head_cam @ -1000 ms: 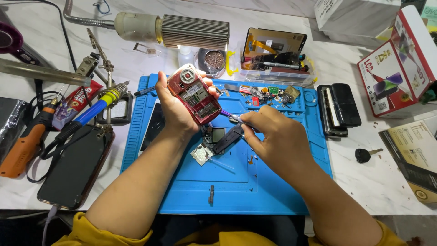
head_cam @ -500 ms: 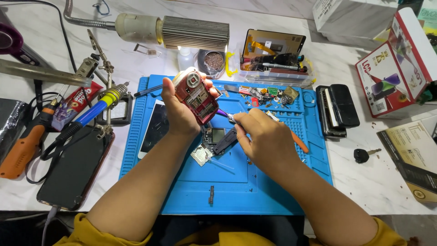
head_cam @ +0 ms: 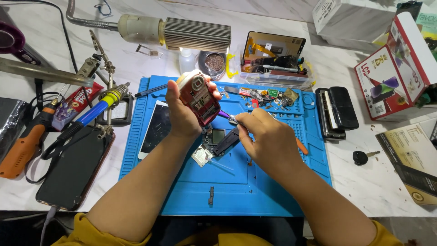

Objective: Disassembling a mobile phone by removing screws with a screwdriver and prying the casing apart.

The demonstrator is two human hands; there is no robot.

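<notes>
Left hand (head_cam: 182, 114) gripping red phone (head_cam: 199, 98), mid-mat (head_cam: 273, 191)

Bright, even light from ribbed metal gooseneck lamp (head_cam: 195, 34) beyond fingertips. Soft shadows under forearms on blue silicone mat (head_cam: 273, 191). Mild glare on white marble tabletop (head_cam: 373, 187). Sharp focus centre; wide-angle bending at edges.

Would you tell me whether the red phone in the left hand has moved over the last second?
Yes. The red phone in the left hand has risen toward the mat's far edge; it now overlaps the blue mat's top border, nearer the lamp.
</notes>
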